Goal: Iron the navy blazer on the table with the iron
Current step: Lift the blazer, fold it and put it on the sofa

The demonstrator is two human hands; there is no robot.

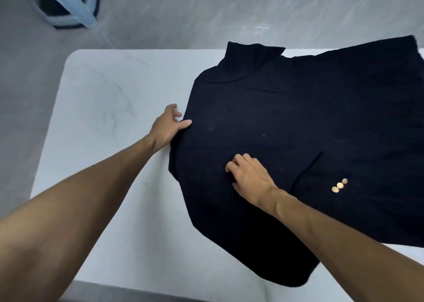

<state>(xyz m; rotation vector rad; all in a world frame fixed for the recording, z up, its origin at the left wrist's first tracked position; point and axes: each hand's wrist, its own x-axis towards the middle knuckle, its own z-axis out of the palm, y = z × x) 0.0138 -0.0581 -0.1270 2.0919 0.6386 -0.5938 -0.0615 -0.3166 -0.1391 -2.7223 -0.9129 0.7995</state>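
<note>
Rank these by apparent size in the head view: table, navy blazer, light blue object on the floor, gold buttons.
1. table
2. navy blazer
3. light blue object, which lies farther from the camera, so its true size is unsure
4. gold buttons, all three alike

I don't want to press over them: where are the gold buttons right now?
In the head view, the three gold buttons lie in a row on the blazer, on the right side, just right of the right hand.
</note>
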